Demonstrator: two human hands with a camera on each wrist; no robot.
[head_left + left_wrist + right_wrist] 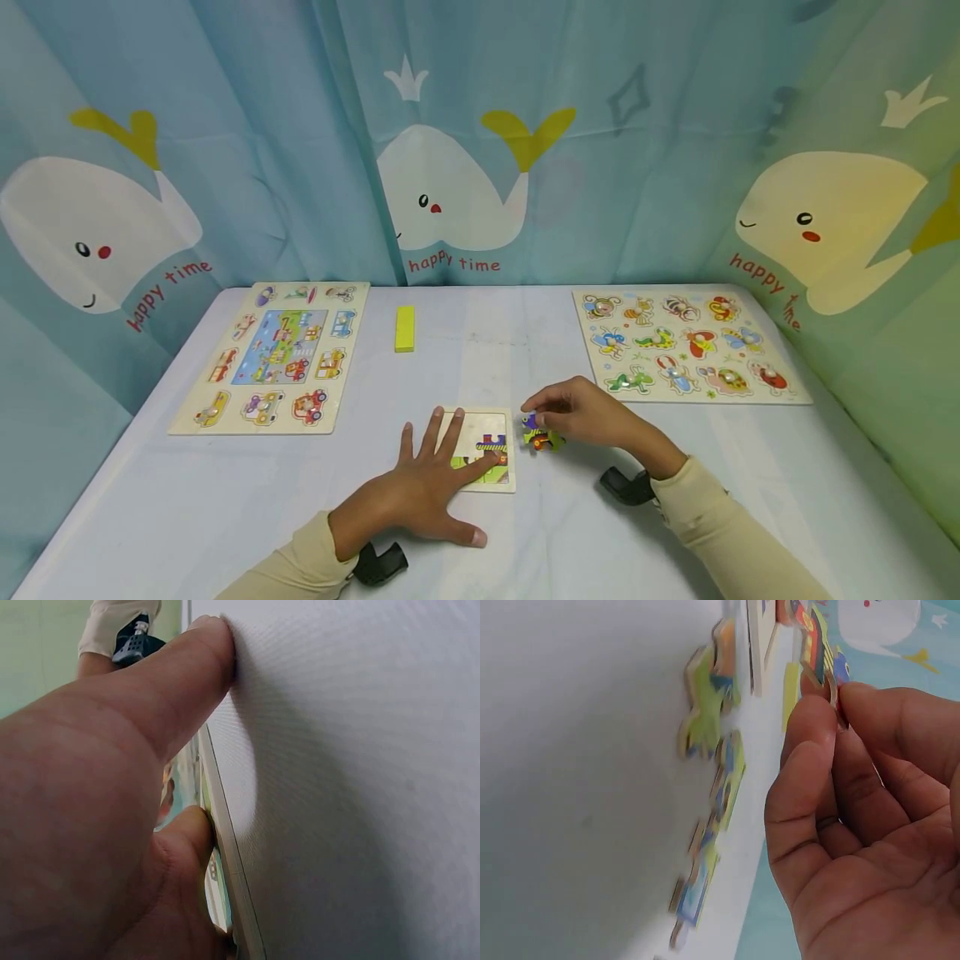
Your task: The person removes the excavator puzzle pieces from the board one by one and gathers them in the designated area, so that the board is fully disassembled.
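So my left hand (420, 496) is spread flat over the small puzzle board (492, 423), index finger on its picture, thumb on the worktop (525, 542). My right hand (581, 412), at 3 o'clock from that board, is pinching a colourful puzzle piece (533, 434) just beside its edge. A few loose pieces (703, 705) lie near that hand. Yellow block (405, 328) sits at 11 o'clock, vehicle puzzle (341, 417) at 10, bug puzzle (660, 332) at 2.
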